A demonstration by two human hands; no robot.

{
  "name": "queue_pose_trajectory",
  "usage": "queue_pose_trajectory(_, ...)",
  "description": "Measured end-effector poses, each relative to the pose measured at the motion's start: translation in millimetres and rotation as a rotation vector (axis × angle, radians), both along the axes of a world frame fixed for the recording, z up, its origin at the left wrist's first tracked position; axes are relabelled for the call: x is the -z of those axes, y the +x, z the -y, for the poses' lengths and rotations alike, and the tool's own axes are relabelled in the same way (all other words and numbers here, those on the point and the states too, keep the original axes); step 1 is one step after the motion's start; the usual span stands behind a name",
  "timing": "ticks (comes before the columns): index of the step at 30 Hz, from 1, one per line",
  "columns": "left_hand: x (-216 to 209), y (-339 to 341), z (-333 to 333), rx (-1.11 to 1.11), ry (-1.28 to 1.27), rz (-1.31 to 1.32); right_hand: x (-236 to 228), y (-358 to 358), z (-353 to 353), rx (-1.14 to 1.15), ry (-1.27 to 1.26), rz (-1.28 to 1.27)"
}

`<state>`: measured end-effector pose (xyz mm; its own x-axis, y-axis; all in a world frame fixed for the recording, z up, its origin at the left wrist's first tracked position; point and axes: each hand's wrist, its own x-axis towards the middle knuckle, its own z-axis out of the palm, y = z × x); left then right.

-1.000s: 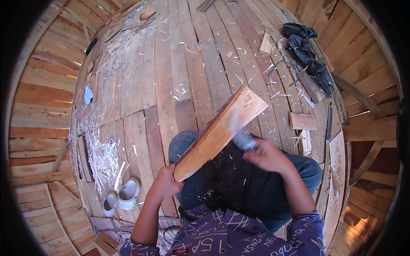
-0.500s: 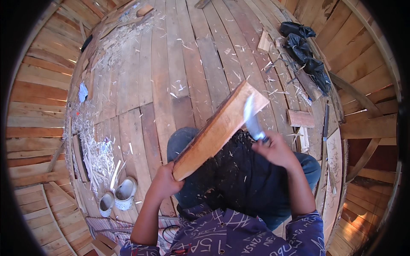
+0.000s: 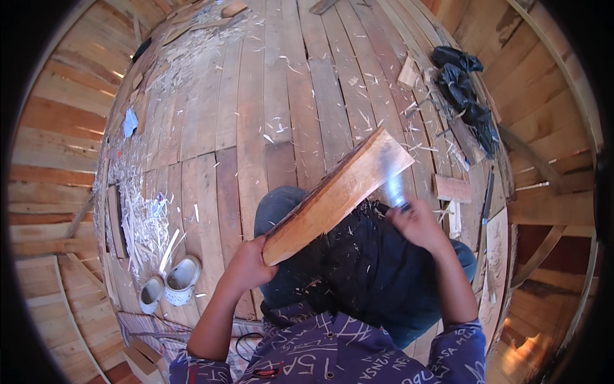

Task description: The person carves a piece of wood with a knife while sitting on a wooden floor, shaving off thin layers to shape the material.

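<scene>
A thick block of pale wood with dark bark along one edge slants across my lap, its far end up and to the right. My left hand is closed round its near end. In my right hand is a knife, held by its dark handle. The shiny blade is smeared by motion and overlaps the right side of the block's far end; whether it touches the wood I cannot tell. Dark cloth strewn with wood chips covers my lap under the block.
Shavings lie heaped on the plank floor at the left, near a pair of light clogs. Black plastic bags and wood offcuts lie along the right side. A cardboard box stands at the lower left.
The block's far end has shifted slightly right in the picture, and my right hand with the knife has moved a little right and down. The whole view has also shifted slightly.
</scene>
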<state>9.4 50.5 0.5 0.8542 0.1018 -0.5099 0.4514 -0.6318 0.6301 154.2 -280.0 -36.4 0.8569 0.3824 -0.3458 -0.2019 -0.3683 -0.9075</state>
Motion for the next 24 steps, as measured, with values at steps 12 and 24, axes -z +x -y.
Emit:
queue_pose_trajectory(12, -1, 3, 1, 0.022, 0.062, 0.049, 4, -12, -18, -0.246, -0.033, 0.127)
queue_pose_trajectory(24, 4, 0, -5, 0.010, -0.015, 0.074, -20, -12, -24, -0.409, -0.227, 0.370)
